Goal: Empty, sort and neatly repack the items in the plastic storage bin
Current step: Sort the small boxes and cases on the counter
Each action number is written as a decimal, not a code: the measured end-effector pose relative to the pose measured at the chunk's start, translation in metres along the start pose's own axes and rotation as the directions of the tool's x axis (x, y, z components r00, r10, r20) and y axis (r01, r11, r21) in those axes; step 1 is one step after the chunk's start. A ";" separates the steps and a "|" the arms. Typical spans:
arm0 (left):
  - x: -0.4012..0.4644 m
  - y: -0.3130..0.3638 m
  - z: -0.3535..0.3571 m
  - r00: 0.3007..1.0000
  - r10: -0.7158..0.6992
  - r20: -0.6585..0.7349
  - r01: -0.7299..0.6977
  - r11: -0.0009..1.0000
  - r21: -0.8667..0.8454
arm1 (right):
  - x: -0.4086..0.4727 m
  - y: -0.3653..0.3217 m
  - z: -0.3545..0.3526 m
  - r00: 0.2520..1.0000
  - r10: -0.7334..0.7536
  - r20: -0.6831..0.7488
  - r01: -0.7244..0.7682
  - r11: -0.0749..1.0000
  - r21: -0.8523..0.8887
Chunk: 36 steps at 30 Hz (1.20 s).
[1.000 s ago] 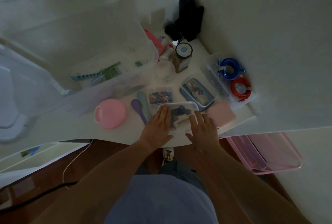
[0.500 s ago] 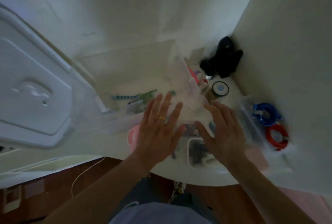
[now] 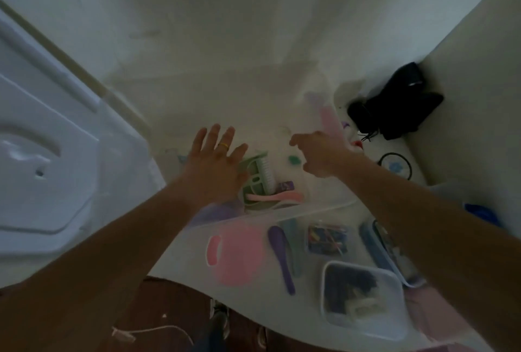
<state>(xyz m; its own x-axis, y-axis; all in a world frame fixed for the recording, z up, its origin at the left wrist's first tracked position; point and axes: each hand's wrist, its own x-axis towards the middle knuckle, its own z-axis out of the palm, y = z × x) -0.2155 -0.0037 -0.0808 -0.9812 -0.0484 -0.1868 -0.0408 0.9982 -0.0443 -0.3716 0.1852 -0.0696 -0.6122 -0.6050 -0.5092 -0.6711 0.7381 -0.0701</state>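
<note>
The clear plastic storage bin (image 3: 315, 209) stands on the white table, and both my arms reach into it. My left hand (image 3: 214, 159) is spread flat with straight fingers, just left of a green brush set (image 3: 258, 179) lying on the bin floor. My right hand (image 3: 318, 154) hovers over the bin's right part with fingers loosely curled and holds nothing that I can see. A pink brush (image 3: 275, 197) and a small purple item (image 3: 285, 186) lie beside the green set; a small green piece (image 3: 294, 159) sits further back.
In front of the bin lie a pink round case (image 3: 235, 254), a purple spoon (image 3: 280, 255), a small box of coloured clips (image 3: 327, 238) and a clear lidded box (image 3: 362, 301) with dark items. The bin's white lid (image 3: 42, 171) leans at left. A black object (image 3: 394, 103) fills the corner.
Both hands left the clear lidded box at the table's front edge, rose and moved forward into the storage bin. The view tilted up toward the bin.
</note>
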 end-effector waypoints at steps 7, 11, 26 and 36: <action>0.041 -0.015 0.034 0.979 -0.034 0.200 0.037 0.999 -0.012 | 0.070 -0.015 0.043 0.991 -0.049 0.121 0.088 0.934 -0.345; 0.037 -0.022 0.035 0.964 -0.022 0.264 0.031 0.999 -0.030 | 0.068 -0.013 0.059 0.994 -0.039 0.105 0.073 0.936 -0.345; 0.027 -0.025 0.034 0.959 -0.006 0.282 0.021 0.998 -0.052 | 0.055 -0.009 0.050 0.950 -0.053 0.308 0.031 0.997 0.078; 0.021 -0.025 0.034 0.957 -0.001 0.290 0.033 0.994 -0.106 | 0.060 -0.010 0.062 0.919 -0.021 0.394 -0.014 0.996 0.086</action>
<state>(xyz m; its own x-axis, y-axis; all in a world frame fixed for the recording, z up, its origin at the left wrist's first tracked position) -0.2288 -0.0304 -0.1170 -0.8843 -0.0580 -0.4633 -0.0934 0.9942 0.0537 -0.3757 0.1595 -0.1530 -0.3839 -0.4536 -0.8043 -0.6236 0.7698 -0.1365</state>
